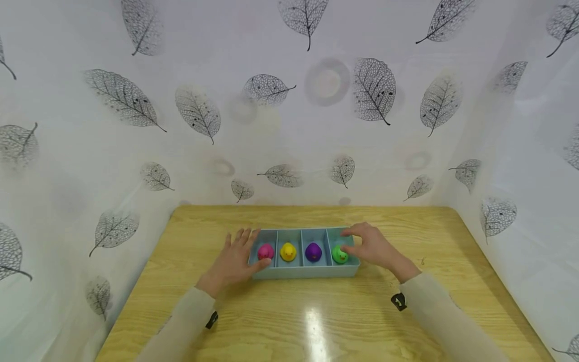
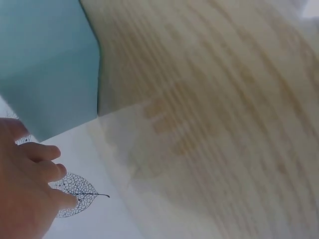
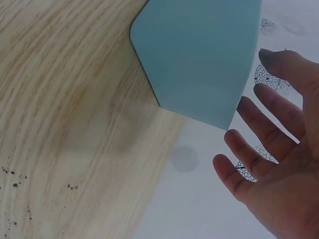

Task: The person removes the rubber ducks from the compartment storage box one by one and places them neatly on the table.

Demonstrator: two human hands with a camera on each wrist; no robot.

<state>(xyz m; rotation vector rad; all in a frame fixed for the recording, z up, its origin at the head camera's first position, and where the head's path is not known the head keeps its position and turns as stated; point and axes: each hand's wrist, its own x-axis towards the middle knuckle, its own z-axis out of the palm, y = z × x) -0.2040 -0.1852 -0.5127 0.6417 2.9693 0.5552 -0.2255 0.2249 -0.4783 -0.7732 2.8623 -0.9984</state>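
A pale blue box (image 1: pixel 305 272) with a row of compartments stands on the wooden table. From left to right it holds a pink duck (image 1: pixel 265 253), a yellow duck (image 1: pixel 288 252), a purple duck (image 1: pixel 313 253) and a green duck (image 1: pixel 340 255). My left hand (image 1: pixel 231 261) is at the box's left end, fingers spread, its thumb reaching over the rim near the pink duck. At the other end, my right hand (image 1: pixel 374 247) has its fingers apart, the thumb partly over the green duck. In the right wrist view, those fingers (image 3: pixel 266 130) look loosely extended by the box wall; contact is unclear.
The wooden table (image 1: pixel 289 311) runs out in front of the box and to both sides. White curtains (image 1: pixel 289 125) with a leaf print hang behind it and along both sides. A black strap piece (image 1: pixel 399 301) shows at the right sleeve.
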